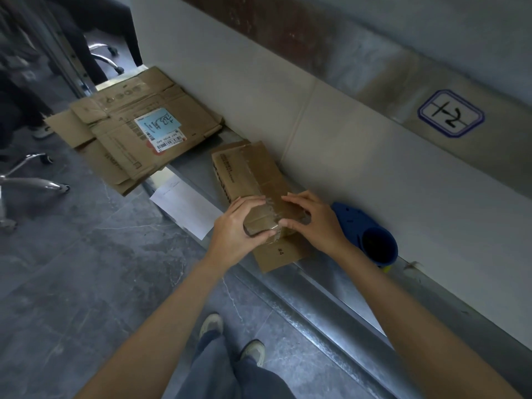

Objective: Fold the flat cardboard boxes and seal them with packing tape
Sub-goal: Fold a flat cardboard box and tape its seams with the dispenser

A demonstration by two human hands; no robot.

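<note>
On ledge (pixel 316 286), box (pixel 250 171) long axis points away-left; left hand (pixel 239 234) grips tape roll (pixel 260 226), right hand (pixel 316 223) presses box top.

Both my bare arms reach forward and draw in toward each other. My left hand (pixel 240 226) curls fingers and thumb round the tape roll (pixel 260 224), knuckles up. My right hand (pixel 313 223) lies palm down just beside it, fingers spread and nearly straight, thumb pointing leftward.
</note>
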